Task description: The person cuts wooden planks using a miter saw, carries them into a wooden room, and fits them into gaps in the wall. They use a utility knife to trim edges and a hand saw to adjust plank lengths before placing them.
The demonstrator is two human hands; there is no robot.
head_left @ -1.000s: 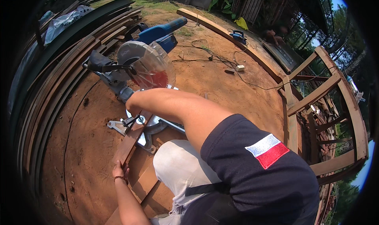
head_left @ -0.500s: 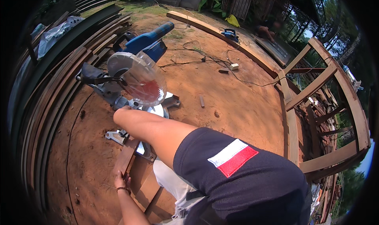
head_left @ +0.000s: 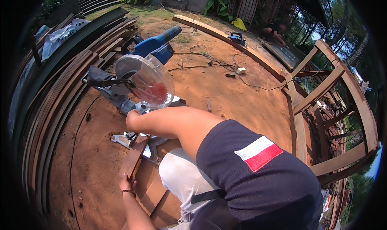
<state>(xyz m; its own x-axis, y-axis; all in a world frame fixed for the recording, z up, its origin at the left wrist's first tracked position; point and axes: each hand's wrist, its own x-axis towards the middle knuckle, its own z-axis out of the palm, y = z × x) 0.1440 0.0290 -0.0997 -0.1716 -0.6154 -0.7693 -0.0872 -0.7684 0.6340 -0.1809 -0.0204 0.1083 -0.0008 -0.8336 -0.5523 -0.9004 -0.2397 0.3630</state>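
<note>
Wooden plank (head_left: 135, 159) lies flat on mitre saw (head_left: 139, 82) base, far end under blade, near end toward person. Left hand (head_left: 125, 184) rests on plank's near end, fingers spread flat, pressing, not wrapped round. Right hand (head_left: 132, 119) reaches to saw beside blade guard; fingers hidden behind wrist, grip cannot tell. Saw sits on reddish dirt ground (head_left: 225, 97); stacked boards (head_left: 52, 105) curve along left.
</note>
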